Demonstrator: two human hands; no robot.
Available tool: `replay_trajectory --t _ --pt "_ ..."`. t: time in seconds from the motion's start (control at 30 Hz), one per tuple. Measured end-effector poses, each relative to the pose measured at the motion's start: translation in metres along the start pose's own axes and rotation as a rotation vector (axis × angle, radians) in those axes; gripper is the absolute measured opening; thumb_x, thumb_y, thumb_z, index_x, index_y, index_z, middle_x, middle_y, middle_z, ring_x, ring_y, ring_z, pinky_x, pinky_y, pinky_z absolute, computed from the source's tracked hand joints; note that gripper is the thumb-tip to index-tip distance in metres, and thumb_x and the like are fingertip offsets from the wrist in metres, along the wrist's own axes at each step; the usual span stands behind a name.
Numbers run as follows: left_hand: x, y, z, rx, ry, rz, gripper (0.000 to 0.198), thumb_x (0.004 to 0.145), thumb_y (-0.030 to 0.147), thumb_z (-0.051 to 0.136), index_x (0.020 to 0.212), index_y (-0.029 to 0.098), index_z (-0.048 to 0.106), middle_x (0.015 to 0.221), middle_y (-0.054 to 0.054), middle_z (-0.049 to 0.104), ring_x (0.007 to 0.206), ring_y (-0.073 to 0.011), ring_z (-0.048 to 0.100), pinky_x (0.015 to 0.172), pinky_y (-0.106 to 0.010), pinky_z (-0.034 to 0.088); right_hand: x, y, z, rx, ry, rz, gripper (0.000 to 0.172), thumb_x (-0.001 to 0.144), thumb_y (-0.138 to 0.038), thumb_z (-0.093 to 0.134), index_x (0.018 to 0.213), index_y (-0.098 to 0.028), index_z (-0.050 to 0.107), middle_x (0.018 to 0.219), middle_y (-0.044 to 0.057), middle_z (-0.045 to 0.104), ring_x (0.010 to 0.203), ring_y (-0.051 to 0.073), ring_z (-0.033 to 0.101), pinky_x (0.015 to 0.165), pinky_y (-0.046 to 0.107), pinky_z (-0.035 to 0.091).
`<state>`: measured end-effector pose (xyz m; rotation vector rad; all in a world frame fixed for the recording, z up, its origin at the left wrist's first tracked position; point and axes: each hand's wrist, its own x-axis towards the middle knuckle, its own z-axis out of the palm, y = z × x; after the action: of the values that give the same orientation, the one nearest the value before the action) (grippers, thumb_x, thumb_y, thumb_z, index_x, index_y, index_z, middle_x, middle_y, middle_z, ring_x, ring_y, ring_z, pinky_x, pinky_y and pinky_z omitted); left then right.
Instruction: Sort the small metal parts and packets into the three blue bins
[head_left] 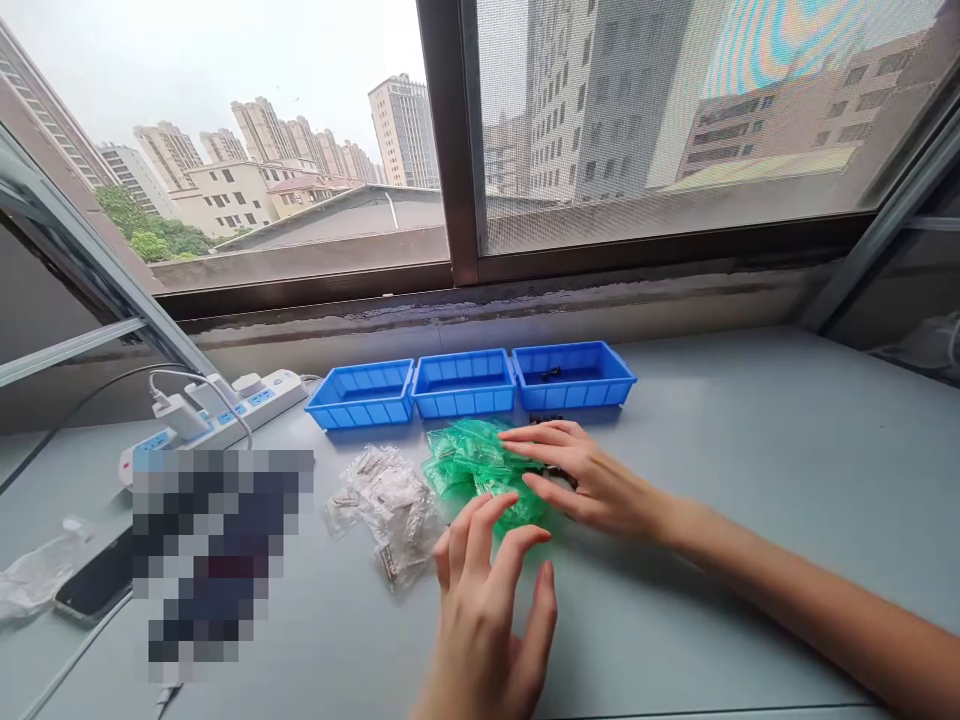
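A heap of small green plastic bags [472, 462] lies on the grey table [750, 480], in front of three blue trays. My right hand [581, 480] rests on the heap's right side with its fingers stretched out flat, holding nothing. My left hand [491, 590] hovers at the heap's near edge, fingers spread and slightly curled, fingertips touching the green bags. A heap of clear plastic bags [390, 510] with small parts lies just left of the green ones.
Three blue trays [465, 385] stand in a row by the window sill; the right tray [574, 375] holds a small dark part. A white power strip [217, 415] with plugs, a phone [97, 580] and a blurred patch lie at the left.
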<state>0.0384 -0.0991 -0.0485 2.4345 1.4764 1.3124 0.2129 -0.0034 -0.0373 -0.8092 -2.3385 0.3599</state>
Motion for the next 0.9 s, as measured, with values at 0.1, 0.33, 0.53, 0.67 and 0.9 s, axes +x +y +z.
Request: replay_trajectory --t 0.1,0.33,0.53,0.67,0.9 --pt "0.001 0.001 -0.001 0.009 -0.007 0.0 0.022 0.09 0.013 0.046 0.102 0.026 0.059 0.122 -0.004 0.06 0.123 -0.0203 0.048 0.101 -0.033 0.036 0.0 -0.007 0.0 0.027 -0.085 -0.091 0.032 0.097 -0.023 0.044 0.124 -0.02 0.06 0.133 0.01 0.061 0.12 0.022 0.056 0.103 0.045 0.036" --pt "0.0 -0.001 -0.001 0.043 -0.03 0.018 0.023 0.089 0.011 0.045 0.102 0.026 0.058 0.123 -0.005 0.059 0.123 -0.0208 0.048 0.1 -0.034 0.037 0.001 -0.006 -0.009 0.029 0.006 0.102 0.033 0.089 -0.037 0.058 0.118 -0.022 0.061 0.13 0.01 0.062 0.122 0.026 0.055 0.097 0.042 0.042" --pt "0.0 -0.003 -0.001 0.064 -0.037 0.041 0.025 0.088 0.009 0.045 0.103 0.025 0.057 0.124 -0.005 0.059 0.123 -0.022 0.048 0.098 -0.035 0.038 0.001 -0.006 -0.009 -0.126 0.109 0.279 0.029 0.088 -0.037 0.055 0.108 -0.019 0.065 0.11 0.009 0.072 0.104 0.027 0.063 0.098 0.049 0.038" --pt "0.0 -0.003 -0.001 0.061 -0.031 0.042 0.026 0.088 0.009 0.045 0.103 0.026 0.057 0.123 -0.005 0.059 0.121 -0.0218 0.049 0.098 -0.035 0.039 0.001 -0.006 -0.005 -0.059 0.075 0.278 0.026 0.087 -0.037 0.055 0.105 -0.021 0.067 0.109 0.008 0.073 0.105 0.027 0.063 0.104 0.052 0.031" --pt "0.0 -0.004 0.001 0.057 -0.011 0.043 0.025 0.088 0.01 0.045 0.103 0.026 0.057 0.121 -0.005 0.06 0.119 -0.022 0.05 0.097 -0.036 0.04 0.0 -0.004 0.0 0.043 -0.077 0.212 0.038 0.088 -0.042 0.057 0.12 -0.022 0.063 0.123 0.009 0.067 0.12 0.027 0.055 0.111 0.053 0.022"
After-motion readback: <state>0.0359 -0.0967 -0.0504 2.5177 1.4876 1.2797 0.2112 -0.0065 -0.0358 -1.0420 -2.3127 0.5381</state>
